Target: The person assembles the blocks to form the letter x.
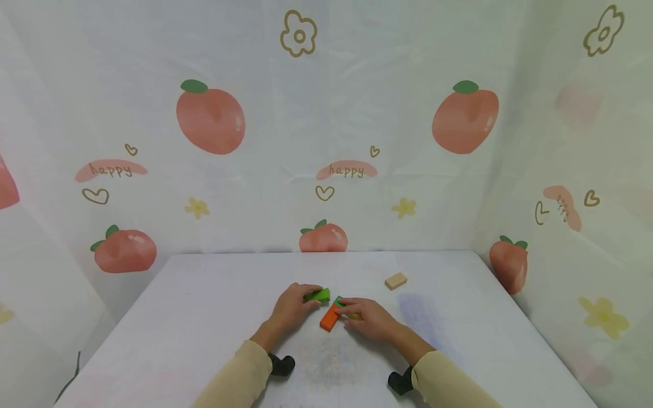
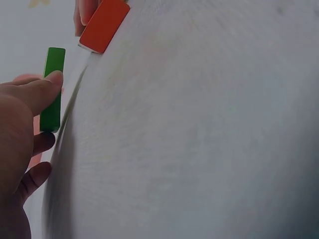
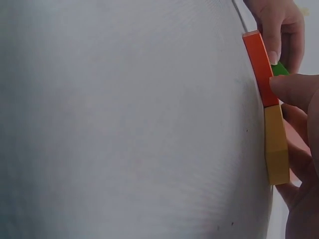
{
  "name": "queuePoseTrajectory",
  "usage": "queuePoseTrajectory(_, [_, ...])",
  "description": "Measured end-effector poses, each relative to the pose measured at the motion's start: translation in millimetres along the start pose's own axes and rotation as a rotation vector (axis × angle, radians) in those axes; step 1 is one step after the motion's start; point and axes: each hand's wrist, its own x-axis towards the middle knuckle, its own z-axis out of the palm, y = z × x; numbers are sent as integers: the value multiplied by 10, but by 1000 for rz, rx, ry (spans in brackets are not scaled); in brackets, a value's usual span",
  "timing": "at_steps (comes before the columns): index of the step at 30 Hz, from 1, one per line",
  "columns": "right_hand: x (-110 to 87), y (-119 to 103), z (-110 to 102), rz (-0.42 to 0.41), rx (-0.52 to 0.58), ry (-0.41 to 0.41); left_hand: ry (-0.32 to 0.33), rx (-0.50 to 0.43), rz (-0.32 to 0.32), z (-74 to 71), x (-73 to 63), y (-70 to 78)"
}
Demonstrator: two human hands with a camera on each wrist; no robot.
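Observation:
My left hand (image 1: 293,309) pinches a green block (image 2: 52,89) between thumb and fingers, just above the white table; in the right wrist view a little of its green shows. To its right, an orange block (image 1: 330,318) lies on the tabletop. My right hand (image 1: 369,318) holds the orange block with its fingertips; part of that grip is hidden. A yellow block (image 3: 276,144) sits end to end with the orange one, beneath the same hand. At the orange block's far end, a second green piece (image 1: 339,301) peeks out by the right fingertips.
A plain wooden block (image 1: 395,281) lies farther back to the right. The white tabletop (image 1: 204,340) has faint stains. Behind and beside it hangs a pale cloth (image 1: 388,68) printed with fruit and flowers. Black wrist mounts (image 1: 282,365) stick out from the beige sleeves (image 1: 240,368).

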Motion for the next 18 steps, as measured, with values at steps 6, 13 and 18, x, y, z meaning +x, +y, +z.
queuePoseTrajectory(6, [3,-2,-8,3,1,3,-27,26,6,14,20,3])
queuePoseTrajectory(13, [-3,-13,-7,12,12,2,-46,48,11,31,37,5])
queuePoseTrajectory(18, [-4,-10,-2,23,20,-2,-58,66,37,24,45,33])
